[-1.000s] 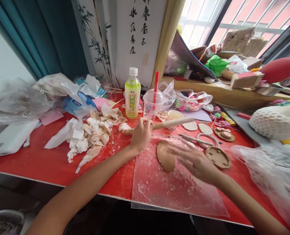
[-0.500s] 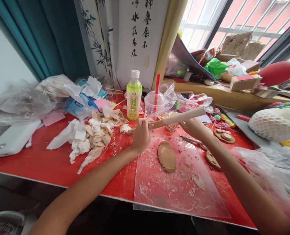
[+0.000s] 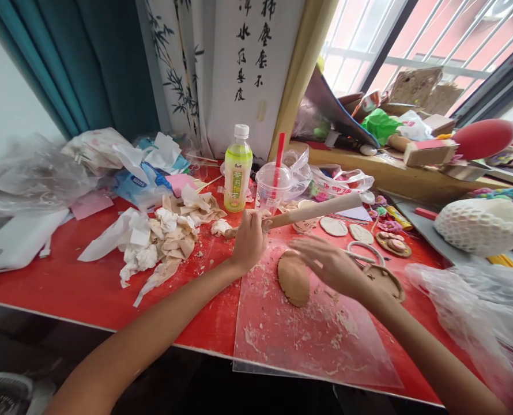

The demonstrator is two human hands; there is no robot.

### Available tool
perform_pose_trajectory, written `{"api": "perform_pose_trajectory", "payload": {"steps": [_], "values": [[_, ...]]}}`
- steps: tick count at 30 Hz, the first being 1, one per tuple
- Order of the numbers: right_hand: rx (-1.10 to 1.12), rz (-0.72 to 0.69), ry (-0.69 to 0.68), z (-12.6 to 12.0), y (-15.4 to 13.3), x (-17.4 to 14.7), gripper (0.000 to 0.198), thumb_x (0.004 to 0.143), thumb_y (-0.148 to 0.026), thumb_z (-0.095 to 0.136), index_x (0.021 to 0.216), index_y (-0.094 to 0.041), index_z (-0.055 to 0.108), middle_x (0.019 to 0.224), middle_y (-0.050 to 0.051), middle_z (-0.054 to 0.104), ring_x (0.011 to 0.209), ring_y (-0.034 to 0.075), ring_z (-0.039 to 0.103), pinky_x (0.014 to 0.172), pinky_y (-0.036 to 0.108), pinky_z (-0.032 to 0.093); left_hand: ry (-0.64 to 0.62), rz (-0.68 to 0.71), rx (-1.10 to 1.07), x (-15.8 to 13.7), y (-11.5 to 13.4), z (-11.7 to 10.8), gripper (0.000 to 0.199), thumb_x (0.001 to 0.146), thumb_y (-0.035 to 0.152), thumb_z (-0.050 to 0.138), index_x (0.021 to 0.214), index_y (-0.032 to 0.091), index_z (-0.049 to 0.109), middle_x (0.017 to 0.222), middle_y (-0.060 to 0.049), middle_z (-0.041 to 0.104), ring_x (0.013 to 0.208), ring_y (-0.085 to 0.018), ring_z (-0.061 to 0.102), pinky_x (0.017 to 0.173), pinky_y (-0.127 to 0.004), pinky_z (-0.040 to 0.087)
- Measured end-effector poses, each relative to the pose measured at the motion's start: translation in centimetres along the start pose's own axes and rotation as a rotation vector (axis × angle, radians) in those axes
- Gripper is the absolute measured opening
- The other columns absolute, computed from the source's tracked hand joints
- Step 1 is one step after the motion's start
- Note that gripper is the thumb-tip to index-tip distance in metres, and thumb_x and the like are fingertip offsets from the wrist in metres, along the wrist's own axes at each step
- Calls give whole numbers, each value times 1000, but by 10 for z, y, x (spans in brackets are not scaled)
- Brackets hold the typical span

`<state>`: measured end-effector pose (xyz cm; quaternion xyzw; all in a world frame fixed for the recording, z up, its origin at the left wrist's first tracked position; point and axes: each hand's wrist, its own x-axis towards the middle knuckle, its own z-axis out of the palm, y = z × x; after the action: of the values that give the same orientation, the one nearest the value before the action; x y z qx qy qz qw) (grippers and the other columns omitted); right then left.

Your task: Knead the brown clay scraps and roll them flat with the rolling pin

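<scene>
My left hand (image 3: 249, 242) is closed around one end of a wooden rolling pin (image 3: 317, 210), which slants up to the right above the table. An oval slab of brown clay (image 3: 293, 280) lies flat on a clear plastic sheet (image 3: 291, 346) strewn with clay scraps. My right hand (image 3: 325, 260) is open, fingers stretched out to the left over the upper right edge of the slab; whether it touches the clay I cannot tell. A round clay piece (image 3: 385, 281) lies to the right, partly behind my right wrist.
Crumpled tissues (image 3: 165, 236) lie on the red table (image 3: 187, 311) at left. Behind the rolling pin stand a drink bottle (image 3: 238, 173) and a plastic cup (image 3: 272, 183) with a red straw. Plastic bags (image 3: 476, 311) are at right; pale clay discs (image 3: 334, 226) lie beyond my right hand.
My right hand has left the far end of the rolling pin and come down toward the clay slab, fingers now stretched. My left hand still holds the pin in place.
</scene>
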<state>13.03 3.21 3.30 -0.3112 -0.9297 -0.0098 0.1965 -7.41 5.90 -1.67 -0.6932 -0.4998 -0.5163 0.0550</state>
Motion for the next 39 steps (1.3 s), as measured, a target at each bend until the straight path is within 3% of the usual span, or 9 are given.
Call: {"api": "perform_pose_trajectory", "payload": {"steps": [3, 7, 11, 15, 20, 26, 32, 36, 39], "values": [[-36, -91, -184, 18, -7, -16, 38, 95, -26, 33, 129, -18, 49, 132, 4, 52, 127, 17, 42, 110, 44, 32, -3, 3, -15, 1, 0, 0, 19, 95, 31, 33, 102, 17, 45, 97, -8, 47, 88, -17, 53, 75, -32, 48], [-77, 19, -167, 27, -9, -27, 42, 96, -24, 29, 133, -12, 43, 137, 9, 45, 130, 19, 36, 111, 48, 28, -12, 16, -3, 2, 0, 0, 20, 95, 30, 33, 104, 17, 45, 98, -8, 47, 91, -17, 53, 76, -33, 49], [-37, -58, -213, 27, -13, -28, 44, 95, -26, 33, 135, -12, 41, 140, 9, 40, 135, 20, 27, 112, 47, 26, -12, 22, -4, 1, 0, 1, 21, 95, 30, 32, 104, 17, 45, 98, -8, 47, 90, -17, 53, 76, -34, 49], [-99, 74, -158, 28, -8, -28, 45, 96, -27, 28, 137, -12, 37, 139, 9, 41, 133, 22, 32, 110, 52, 27, -18, 27, -34, 1, 0, 0, 20, 95, 30, 33, 105, 17, 44, 99, -8, 46, 92, -17, 53, 78, -34, 49], [-56, -82, -242, 28, -6, -25, 46, 95, -26, 31, 140, -16, 32, 142, 5, 37, 135, 18, 25, 113, 46, 24, -21, 12, -36, 0, -2, 2, 19, 95, 32, 33, 104, 18, 42, 100, -8, 44, 90, -16, 52, 76, -33, 50], [-146, 42, -150, 28, 4, -26, 45, 96, -27, 30, 139, -17, 34, 137, 7, 45, 132, 22, 32, 110, 51, 28, -19, 20, -13, 0, -2, 3, 19, 95, 31, 32, 104, 18, 42, 99, -8, 44, 89, -16, 52, 76, -34, 50], [-121, -92, -270, 27, -12, -31, 50, 96, -26, 31, 143, -16, 22, 143, 5, 36, 137, 19, 21, 113, 49, 21, -31, 35, -13, 0, -1, 2, 19, 95, 31, 33, 106, 18, 42, 99, -8, 45, 91, -17, 52, 76, -33, 50], [-169, -11, -168, 25, -4, -31, 50, 95, -27, 33, 144, -20, 22, 139, 5, 42, 136, 23, 24, 111, 57, 20, -31, 25, 0, 0, -1, 2, 19, 95, 32, 34, 103, 18, 42, 98, -8, 44, 89, -16, 52, 76, -34, 51], [-184, -25, -179, 17, 2, -37, 49, 95, -25, 34, 143, -22, 23, 138, 3, 43, 135, 24, 25, 109, 60, 20, -26, 38, -16, -1, -2, 3, 18, 94, 30, 36, 106, 18, 42, 100, -7, 44, 91, -17, 52, 78, -34, 51]]}}
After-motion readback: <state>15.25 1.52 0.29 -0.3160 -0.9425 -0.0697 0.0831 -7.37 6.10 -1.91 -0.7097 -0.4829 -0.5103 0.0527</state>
